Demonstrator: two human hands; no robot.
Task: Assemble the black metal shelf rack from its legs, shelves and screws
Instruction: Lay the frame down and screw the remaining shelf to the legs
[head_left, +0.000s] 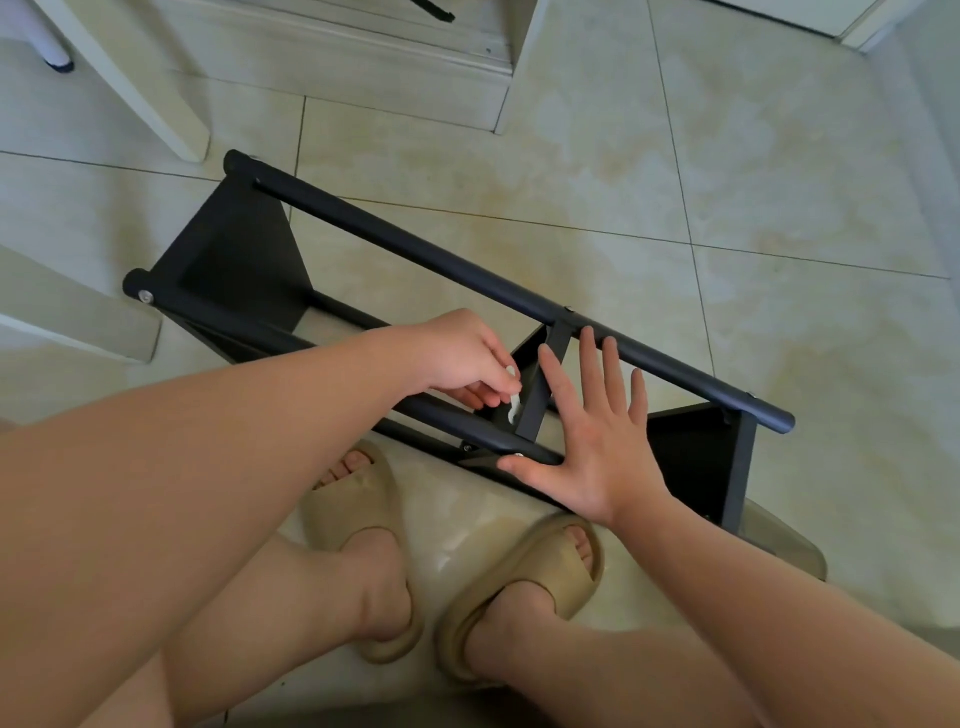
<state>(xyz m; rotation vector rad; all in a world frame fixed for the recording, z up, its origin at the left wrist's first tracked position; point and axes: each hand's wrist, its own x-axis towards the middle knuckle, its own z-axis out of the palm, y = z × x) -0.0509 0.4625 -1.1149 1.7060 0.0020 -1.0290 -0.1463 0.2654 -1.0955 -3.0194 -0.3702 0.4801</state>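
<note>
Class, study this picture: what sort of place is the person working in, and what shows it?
Probably a room in a home: a glossy tiled floor, white furniture legs standing on it, and beige slippers on the person's feet.

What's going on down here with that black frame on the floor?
A person is assembling a black shelf rack lying on its side on the tiled floor. The left hand pinches a small white item by the middle shelf; the open right hand rests against the near leg.
</note>
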